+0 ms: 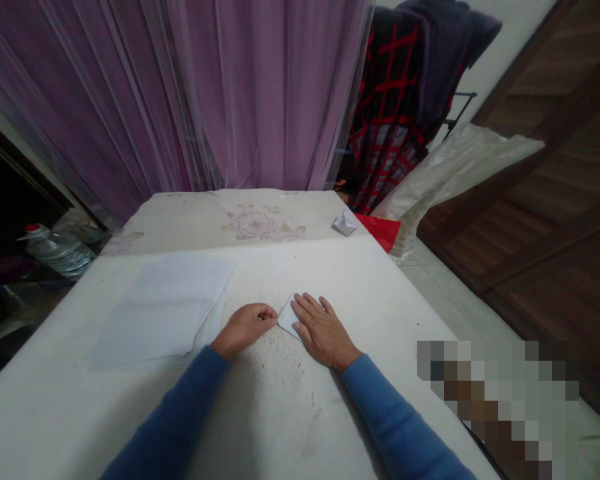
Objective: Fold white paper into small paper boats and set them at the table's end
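Observation:
On the white table lies a small folded piece of white paper point(287, 321), partly covered by my right hand point(324, 333). That hand rests flat on the paper's right part with its fingers stretched out. My left hand point(246, 327) is closed in a pinch at the paper's left corner, thumb and fingertips together. Left of my left hand is a loose pile of white paper sheets point(165, 313), some overlapping at angles. Near the table's far right corner stands a small folded paper shape point(344, 224) with a raised point.
The table point(290, 427) has a flower-print cover point(190, 220) at its far end and dark specks near my hands. Purple curtains point(260, 100) hang behind. A large plastic bottle point(60, 253) stands off the left edge; a red bag point(380, 231) lies off the right.

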`<state>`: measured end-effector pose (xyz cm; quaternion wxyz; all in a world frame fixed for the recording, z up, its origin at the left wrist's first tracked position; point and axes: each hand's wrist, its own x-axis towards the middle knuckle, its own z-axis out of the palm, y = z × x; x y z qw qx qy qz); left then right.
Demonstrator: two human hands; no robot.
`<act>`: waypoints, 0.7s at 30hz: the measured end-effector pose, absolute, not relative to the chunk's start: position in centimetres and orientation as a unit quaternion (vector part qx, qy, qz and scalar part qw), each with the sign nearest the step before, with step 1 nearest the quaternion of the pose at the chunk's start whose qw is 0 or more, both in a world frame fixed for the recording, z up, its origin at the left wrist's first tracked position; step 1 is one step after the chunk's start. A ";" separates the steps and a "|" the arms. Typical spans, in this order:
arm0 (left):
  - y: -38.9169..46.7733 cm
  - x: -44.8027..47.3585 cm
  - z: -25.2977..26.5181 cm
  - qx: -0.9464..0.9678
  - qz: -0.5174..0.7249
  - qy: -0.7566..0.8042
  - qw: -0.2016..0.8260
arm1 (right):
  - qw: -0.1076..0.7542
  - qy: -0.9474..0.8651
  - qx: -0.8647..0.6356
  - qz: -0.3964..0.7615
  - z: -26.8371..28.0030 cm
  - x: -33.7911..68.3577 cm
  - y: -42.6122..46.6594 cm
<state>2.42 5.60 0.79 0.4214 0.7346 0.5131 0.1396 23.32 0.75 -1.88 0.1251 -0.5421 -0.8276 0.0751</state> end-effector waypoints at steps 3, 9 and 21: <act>6.0 2.6 1.1 0.718 0.090 0.534 0.438 | 0.128 -0.826 -0.544 0.073 -1.8 23.3 0.7; 6.5 3.5 2.3 0.751 0.048 0.557 0.352 | 0.128 -0.825 -0.546 0.067 -1.8 23.2 0.7; 5.8 4.1 2.1 0.794 0.005 0.576 0.194 | 0.109 -0.836 -0.534 0.060 -1.8 23.4 0.8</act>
